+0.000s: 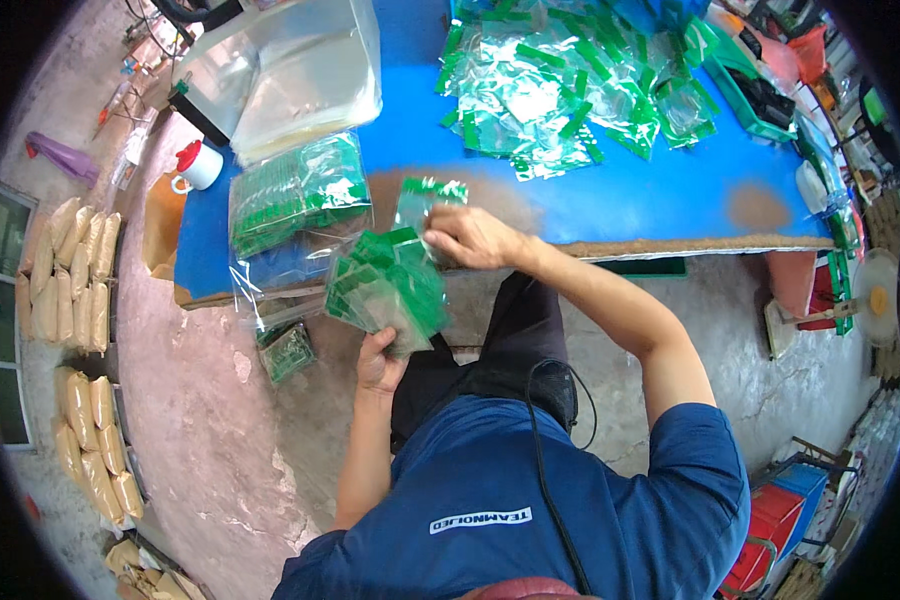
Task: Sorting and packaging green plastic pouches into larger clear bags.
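My left hand [378, 366] grips the lower end of a fanned stack of small green and clear plastic packets [395, 290], held in front of the table edge. Above its right side, my right hand [478, 238] curls its fingers onto the lower end of a single green-topped clear packet [432, 190] at the edge of the blue table. To the left lies a large clear plastic bag [298, 185] filled with stacked green packets, its loose end drooping over the edge. A wide loose pile of similar packets [530, 75] covers the table's far side.
A stack of clear plastic bags [305, 85] stands at the table's far left, beside a white mug with a red lid [199, 166]. A green tray [745, 95] sits far right. On the floor lies a packed bundle [287, 352]; brown sacks [85, 260] line the left wall.
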Demonstrator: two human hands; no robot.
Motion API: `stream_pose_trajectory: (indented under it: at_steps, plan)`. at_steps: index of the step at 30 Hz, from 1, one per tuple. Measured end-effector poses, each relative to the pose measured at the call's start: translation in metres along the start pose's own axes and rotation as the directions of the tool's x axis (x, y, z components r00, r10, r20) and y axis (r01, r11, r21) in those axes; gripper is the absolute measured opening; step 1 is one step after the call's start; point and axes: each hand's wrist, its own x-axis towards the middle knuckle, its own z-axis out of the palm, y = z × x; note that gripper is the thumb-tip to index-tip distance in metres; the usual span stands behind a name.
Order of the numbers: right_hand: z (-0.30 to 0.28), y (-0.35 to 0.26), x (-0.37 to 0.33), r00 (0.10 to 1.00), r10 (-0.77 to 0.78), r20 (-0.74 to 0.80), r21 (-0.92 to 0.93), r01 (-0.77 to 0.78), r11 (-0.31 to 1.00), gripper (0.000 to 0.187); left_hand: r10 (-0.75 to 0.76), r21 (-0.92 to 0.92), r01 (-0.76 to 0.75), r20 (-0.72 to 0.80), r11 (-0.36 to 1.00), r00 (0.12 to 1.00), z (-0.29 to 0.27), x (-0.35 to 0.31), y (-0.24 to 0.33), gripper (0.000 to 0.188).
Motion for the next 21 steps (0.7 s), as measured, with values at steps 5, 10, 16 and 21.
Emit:
stream_pose_trajectory:
  at_steps: [5,10,16,21]
  plan:
    - [-0.049,0.006,-0.006,0.964,0.206,-0.165,-0.135,-0.229,0.964,0.038,-0.065,0.076,0.067,-0.035,0.995,0.997,0.014,0.018,-0.020,0.060]
    - [-0.077,0.075,-0.039,0.958,0.200,-0.206,-0.795,-0.283,0.537,0.070,-0.101,0.043,0.100,0.007,0.994,0.995,0.010,0.016,-0.033,0.064]
    - [-0.018,0.000,-0.049,0.975,0.151,-0.162,-0.548,-0.216,0.808,0.046,-0.118,-0.280,0.151,0.131,0.948,0.984,-0.007,0.016,-0.041,0.060]
    - [-0.009,-0.025,-0.038,0.980,0.197,0.025,-0.196,-0.188,0.962,0.021,-0.085,-0.248,0.098,0.062,0.964,0.994,0.019,0.022,-0.043,0.063]
